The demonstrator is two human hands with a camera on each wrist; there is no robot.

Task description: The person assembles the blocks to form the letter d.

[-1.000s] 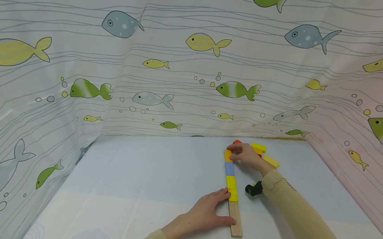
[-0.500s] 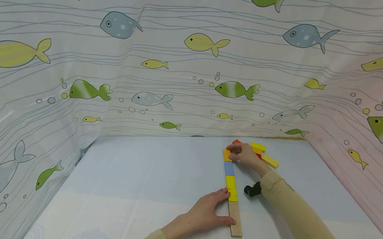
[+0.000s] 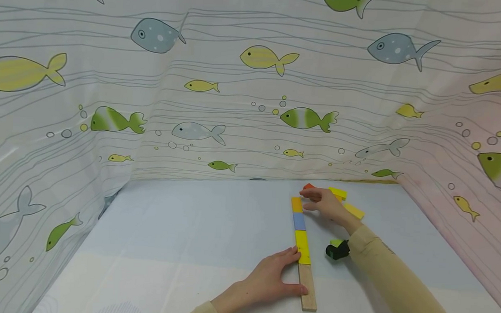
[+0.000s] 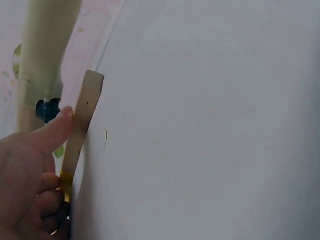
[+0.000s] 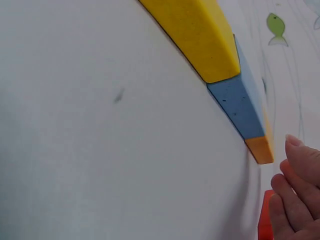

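Note:
Blocks lie end to end in a line: a plain wood block (image 3: 309,301) nearest, then a yellow block (image 3: 303,241), a blue block (image 3: 300,221) and an orange block (image 3: 296,204) at the far end. My left hand (image 3: 267,274) rests along the line's left side, its thumb on the wood block and fingertips at the yellow one. The right hand (image 3: 327,205) hovers just right of the orange block, fingers relaxed and holding nothing. In the right wrist view a gap shows between that thumb and the orange block (image 5: 260,150).
Beyond the right hand lies a red block (image 3: 309,186), partly hidden. Several yellow blocks (image 3: 353,211) sit right of that hand. A dark device (image 3: 337,250) is at the right wrist, with a lime-green piece (image 3: 336,242) beside it. A fish-print curtain (image 3: 235,105) surrounds the table.
My right hand has drawn slightly to the right, away from the orange block that its fingertips were at. The left hand and the line of blocks stay in place.

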